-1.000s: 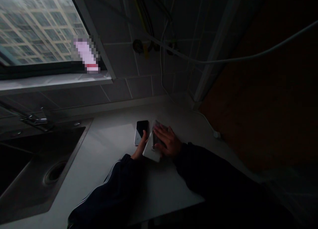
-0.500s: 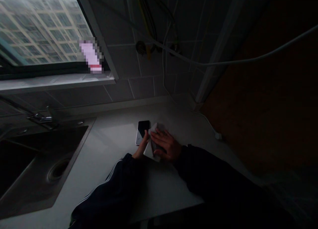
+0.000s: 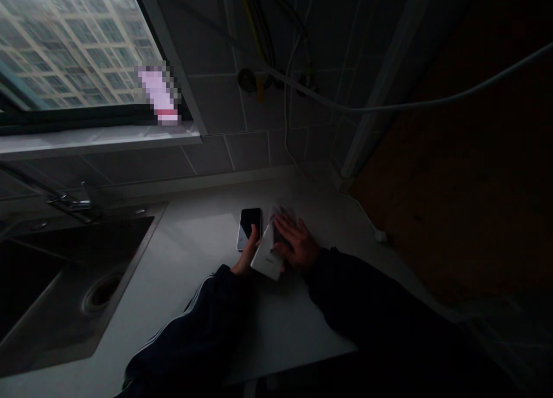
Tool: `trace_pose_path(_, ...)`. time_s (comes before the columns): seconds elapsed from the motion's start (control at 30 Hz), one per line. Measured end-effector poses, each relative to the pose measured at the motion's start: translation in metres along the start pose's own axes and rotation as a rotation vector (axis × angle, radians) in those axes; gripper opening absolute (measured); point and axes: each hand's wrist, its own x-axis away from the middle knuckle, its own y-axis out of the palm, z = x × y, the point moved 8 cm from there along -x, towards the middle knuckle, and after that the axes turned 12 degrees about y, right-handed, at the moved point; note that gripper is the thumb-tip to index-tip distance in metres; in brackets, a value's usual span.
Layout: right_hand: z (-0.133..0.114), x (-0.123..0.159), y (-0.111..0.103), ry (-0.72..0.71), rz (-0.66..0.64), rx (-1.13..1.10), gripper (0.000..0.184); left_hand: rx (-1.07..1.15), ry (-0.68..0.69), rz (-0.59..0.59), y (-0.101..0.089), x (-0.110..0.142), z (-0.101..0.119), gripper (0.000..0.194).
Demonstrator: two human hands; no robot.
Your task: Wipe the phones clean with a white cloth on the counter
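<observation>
A flat white box-like object [image 3: 266,257] lies on the pale counter [image 3: 203,254] in dim light. My left hand [image 3: 246,257] grips its left edge, thumb up along the side. On its top lies my right hand [image 3: 297,243], fingers stretched over a pale cloth or wipe [image 3: 281,216] at the object's far end. A dark phone [image 3: 249,227] lies flat just to the left, touching or almost touching my left thumb. Both sleeves are dark; the left one has white stripes.
A steel sink [image 3: 64,283] with a drain [image 3: 100,292] and a tap [image 3: 71,203] takes up the left. A window sill [image 3: 95,139] runs behind it. White cables [image 3: 345,107] hang on the tiled wall, one ending in a plug [image 3: 380,235] on the counter.
My right hand has slid back and forth over the top of the white object. The object's near end has tipped slightly. The phone has stayed put.
</observation>
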Motion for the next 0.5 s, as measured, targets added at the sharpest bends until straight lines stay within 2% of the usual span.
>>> trace_pose_path(0.07, 0.002, -0.001, 0.000, 0.002, 0.011, -0.004, 0.072, -0.013, -0.005, 0.038, -0.002, 0.001, 0.000, 0.078)
trace_pose_path(0.17, -0.013, 0.005, 0.004, -0.188, -0.012, -0.031, 0.073, -0.019, 0.094, 0.131, -0.009, 0.000, 0.007, 0.073)
trace_pose_path(0.2, -0.016, 0.006, 0.005, -0.212, -0.016, -0.030, 0.071, -0.014, 0.108, 0.137, -0.009, 0.000, 0.008, 0.073)
trace_pose_path(0.37, 0.002, 0.001, 0.001, 0.018, 0.026, -0.006, 0.068, -0.025, -0.003, 0.097, -0.006, 0.001, 0.000, 0.077)
trace_pose_path(0.4, 0.000, 0.001, 0.001, 0.000, 0.020, -0.012, 0.071, -0.025, 0.006, 0.104, -0.006, 0.000, 0.001, 0.077)
trace_pose_path(0.5, -0.013, 0.006, 0.007, -0.173, -0.028, -0.023, 0.073, -0.016, 0.075, 0.120, -0.005, -0.002, 0.005, 0.075)
